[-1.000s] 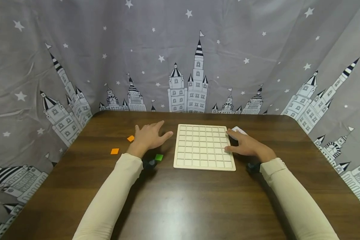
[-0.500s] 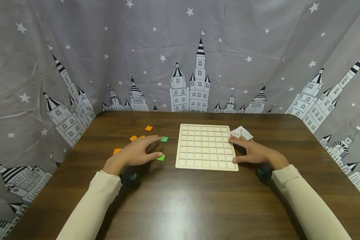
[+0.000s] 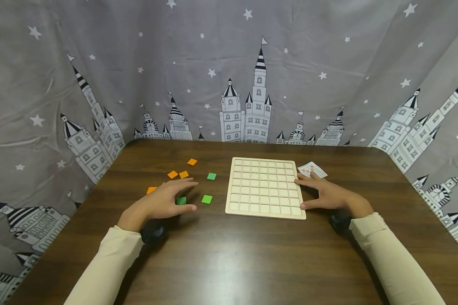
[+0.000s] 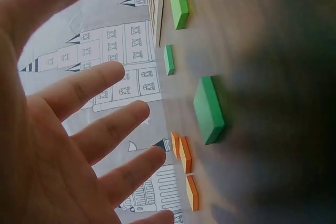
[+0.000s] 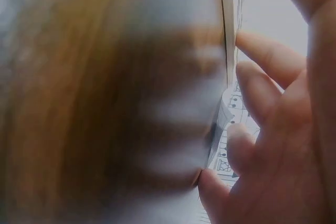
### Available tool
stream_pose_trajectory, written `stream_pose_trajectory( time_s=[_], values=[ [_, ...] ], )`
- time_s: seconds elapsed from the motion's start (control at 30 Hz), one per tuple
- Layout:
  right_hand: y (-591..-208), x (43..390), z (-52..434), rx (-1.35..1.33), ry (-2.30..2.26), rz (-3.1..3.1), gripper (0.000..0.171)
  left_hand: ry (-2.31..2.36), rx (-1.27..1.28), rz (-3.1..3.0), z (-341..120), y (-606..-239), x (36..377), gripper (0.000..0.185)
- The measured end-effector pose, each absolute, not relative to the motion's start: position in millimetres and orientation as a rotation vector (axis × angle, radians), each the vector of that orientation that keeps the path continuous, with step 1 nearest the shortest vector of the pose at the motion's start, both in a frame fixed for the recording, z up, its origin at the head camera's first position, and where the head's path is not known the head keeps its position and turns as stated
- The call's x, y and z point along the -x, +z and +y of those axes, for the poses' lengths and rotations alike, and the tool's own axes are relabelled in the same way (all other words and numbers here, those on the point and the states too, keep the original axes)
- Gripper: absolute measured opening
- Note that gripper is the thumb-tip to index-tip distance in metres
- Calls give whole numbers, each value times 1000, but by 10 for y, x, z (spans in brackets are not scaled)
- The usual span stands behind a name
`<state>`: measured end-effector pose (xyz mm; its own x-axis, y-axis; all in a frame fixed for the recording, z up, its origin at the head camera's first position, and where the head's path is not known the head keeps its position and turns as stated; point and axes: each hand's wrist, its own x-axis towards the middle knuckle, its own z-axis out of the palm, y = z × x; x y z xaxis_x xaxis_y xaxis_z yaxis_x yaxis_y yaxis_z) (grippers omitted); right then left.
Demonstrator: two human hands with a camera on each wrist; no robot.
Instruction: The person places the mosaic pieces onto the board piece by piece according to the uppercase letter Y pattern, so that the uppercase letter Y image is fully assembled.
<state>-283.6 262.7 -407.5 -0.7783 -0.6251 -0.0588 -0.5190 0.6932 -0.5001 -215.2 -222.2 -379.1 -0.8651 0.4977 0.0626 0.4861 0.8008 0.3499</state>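
Note:
A pale wooden board [image 3: 265,186] with a grid of square recesses lies flat on the table, its recesses bare. My right hand [image 3: 330,195] rests at the board's right edge, fingertips and thumb touching it and holding nothing. Left of the board, my left hand [image 3: 156,205] hovers with fingers spread and nothing in them. Partly under it is a dark green square tile [image 3: 181,201], apart from the fingers in the left wrist view. A lighter green tile [image 3: 207,199] lies just right of that hand, and another green tile [image 3: 211,176] lies farther back.
Several orange tiles lie at the left, including one at the back [image 3: 192,162], a pair [image 3: 184,174] in front of it and one [image 3: 151,189] partly behind the left hand. A printed grid card [image 3: 312,168] lies beyond the right hand. A grey castle curtain [image 3: 229,63] hangs behind the table.
My left hand has drawn back left and toward me, uncovering green and orange tiles. My right hand has shifted slightly right and nearer along the board's edge, and the card shows more fully.

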Motion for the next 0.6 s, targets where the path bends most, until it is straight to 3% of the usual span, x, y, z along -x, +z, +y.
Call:
stream_pose_trajectory(
  time_s=[0.4,0.6],
  values=[
    [-4083,2842,2601,918,-658,2691,84,455,-774,2973,-2256,-3826,2143,73],
    [-4087,2849,2621,917,-660,2704,83,453,-724,2956,-2334,-3840,2124,59]
  ],
)
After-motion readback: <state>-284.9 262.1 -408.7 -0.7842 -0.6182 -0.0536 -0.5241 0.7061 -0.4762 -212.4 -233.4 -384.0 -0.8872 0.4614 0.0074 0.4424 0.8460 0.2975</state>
